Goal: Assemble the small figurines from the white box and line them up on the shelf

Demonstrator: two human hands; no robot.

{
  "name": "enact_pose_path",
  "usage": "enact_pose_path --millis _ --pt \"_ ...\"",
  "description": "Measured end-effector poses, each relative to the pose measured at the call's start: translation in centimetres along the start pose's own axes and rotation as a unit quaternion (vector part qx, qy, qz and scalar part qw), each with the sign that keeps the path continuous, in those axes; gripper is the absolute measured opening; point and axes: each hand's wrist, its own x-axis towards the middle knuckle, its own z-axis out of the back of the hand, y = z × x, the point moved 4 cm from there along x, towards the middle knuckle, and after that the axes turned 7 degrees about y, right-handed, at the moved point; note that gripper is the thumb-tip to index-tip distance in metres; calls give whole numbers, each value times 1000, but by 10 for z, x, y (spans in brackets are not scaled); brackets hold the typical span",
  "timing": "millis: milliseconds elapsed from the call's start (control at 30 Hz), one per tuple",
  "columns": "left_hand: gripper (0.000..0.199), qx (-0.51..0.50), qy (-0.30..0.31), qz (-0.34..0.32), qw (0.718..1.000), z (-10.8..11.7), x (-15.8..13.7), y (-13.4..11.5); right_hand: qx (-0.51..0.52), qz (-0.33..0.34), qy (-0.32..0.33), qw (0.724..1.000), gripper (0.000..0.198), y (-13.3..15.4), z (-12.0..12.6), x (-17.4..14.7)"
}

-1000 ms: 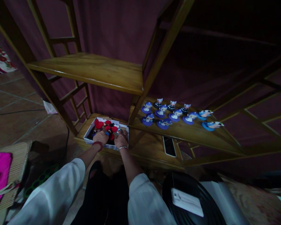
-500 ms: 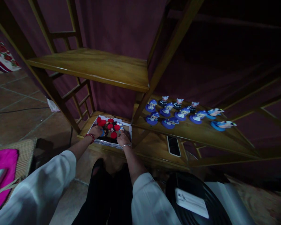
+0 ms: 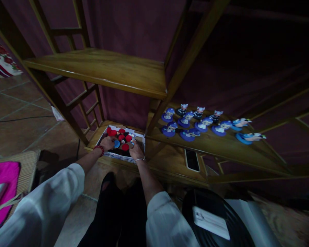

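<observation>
A shallow white cardboard box [image 3: 143, 145] sits on the lowest shelf, holding several small figurines with round red bases [image 3: 125, 147]. Inside it, my left hand [image 3: 107, 143] is closed on a figurine whose round blue base [image 3: 116, 143] faces up; the rest of that figurine is hard to make out. My right hand [image 3: 136, 151] is at the box's right side, its fingers closed around a small blue-and-white figurine [image 3: 133, 138], partly covered by the fingers. Both hands are over the box, a short gap apart.
On the shelf to the right stand several figurines with purple bases [image 3: 202, 124], dark bases and blue bases [image 3: 248, 138]. A phone [image 3: 192, 160] lies below them. A wooden shelf board [image 3: 100, 70] overhangs the box. A black stool [image 3: 195, 219] carries a white object [image 3: 211, 222].
My left hand has turned or shifted slightly, so the blue base now shows more fully. My right hand stays almost in place. The view has shifted a little.
</observation>
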Motion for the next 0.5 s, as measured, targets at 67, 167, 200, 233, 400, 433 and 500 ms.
enact_pose_path --millis 67,167,200,233,400,433,500 --pt "36 -32 9 -13 999 -3 -2 -2 14 -8 -2 1000 53 0 1 0" --pt "34 -79 24 -35 996 -7 -4 -6 6 -15 -25 1000 48 1 4 0" --pt "34 -99 33 -46 994 -9 -5 -6 0 -16 -33 999 46 1 4 0" --pt "33 -118 43 -56 991 -11 -5 -7 -5 -16 -39 999 45 1 5 0" --pt "38 -138 76 -73 985 -17 -7 -6 -16 -17 -36 999 50 1 2 0" --pt "37 -130 75 -73 986 -16 -8 -6 -21 -19 -31 999 52 1 1 1" --pt "35 -87 59 -91 990 -12 -10 -9 -35 -21 -21 999 58 1 -2 2"
